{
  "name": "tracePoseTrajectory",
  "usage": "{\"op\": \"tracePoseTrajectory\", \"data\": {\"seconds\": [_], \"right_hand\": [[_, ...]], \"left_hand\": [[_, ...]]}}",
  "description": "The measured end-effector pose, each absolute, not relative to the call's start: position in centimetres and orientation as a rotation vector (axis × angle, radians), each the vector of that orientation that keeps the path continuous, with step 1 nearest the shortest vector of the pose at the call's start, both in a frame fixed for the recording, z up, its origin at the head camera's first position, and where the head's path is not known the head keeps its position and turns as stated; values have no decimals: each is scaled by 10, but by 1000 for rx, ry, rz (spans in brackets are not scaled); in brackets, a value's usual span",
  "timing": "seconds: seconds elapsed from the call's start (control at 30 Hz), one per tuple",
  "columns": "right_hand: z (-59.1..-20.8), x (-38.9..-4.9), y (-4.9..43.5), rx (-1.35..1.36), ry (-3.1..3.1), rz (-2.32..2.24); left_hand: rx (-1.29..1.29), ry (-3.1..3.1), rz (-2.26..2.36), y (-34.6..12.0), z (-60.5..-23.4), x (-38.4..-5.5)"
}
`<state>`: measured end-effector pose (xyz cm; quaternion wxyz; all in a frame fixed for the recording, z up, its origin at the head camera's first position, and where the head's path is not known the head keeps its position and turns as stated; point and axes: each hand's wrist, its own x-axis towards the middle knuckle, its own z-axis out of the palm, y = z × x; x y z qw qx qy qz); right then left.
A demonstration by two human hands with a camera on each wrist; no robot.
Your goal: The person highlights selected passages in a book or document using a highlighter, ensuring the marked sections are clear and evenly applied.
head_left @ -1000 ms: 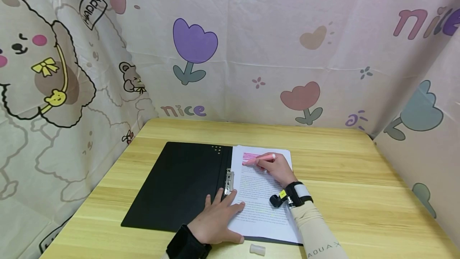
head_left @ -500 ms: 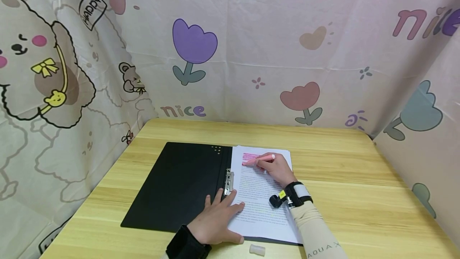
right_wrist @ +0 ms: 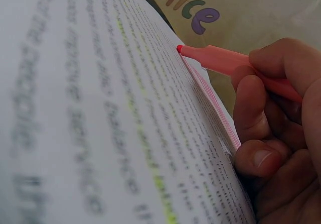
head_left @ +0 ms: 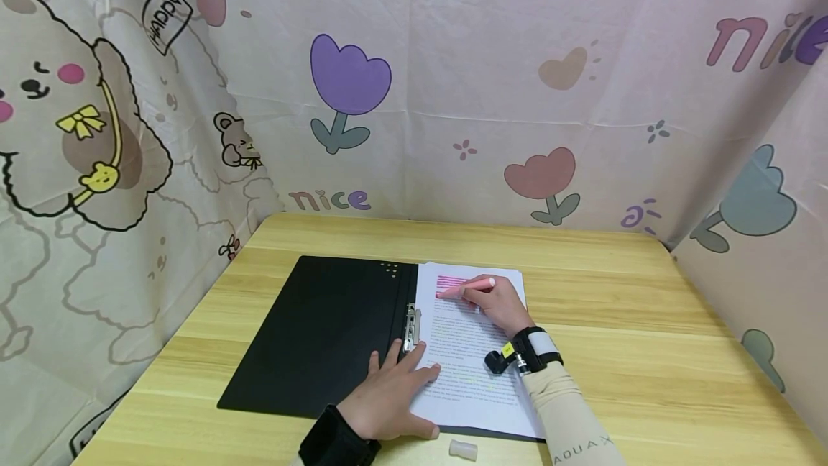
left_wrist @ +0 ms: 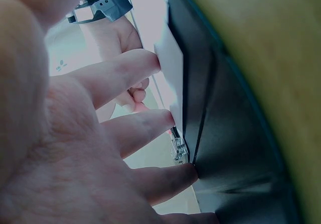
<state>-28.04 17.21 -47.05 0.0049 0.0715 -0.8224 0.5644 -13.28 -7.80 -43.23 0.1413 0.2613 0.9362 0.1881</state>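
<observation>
My right hand (head_left: 497, 302) pinches a pink highlighter (right_wrist: 220, 59) whose red tip meets the printed sheet (head_left: 475, 380) near its upper left. Pink strokes (right_wrist: 213, 101) cover lines at the top of the page, and the right wrist view also shows fainter yellow marks among the text. My left hand (head_left: 391, 398) lies with spread, straight fingers across the paper's lower left and the spine of the black folder (head_left: 330, 336). In the left wrist view its fingertips (left_wrist: 163, 117) rest along the sheet's edge and the folder. The metal clip (head_left: 411, 328) sits just beyond those fingers.
A pale marker cap (head_left: 463, 449) lies on the wooden table (head_left: 608, 308) near the front edge, below the folder. A printed cloth (head_left: 446, 92) hangs behind the table and on both sides.
</observation>
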Motion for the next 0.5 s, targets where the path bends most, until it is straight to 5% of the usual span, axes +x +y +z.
{"op": "tracePoseTrajectory", "data": {"seconds": [0.5], "right_hand": [[-469, -280, 171, 226, -2580, 1744]], "left_hand": [[749, 2702, 535, -78, -432, -133]]}}
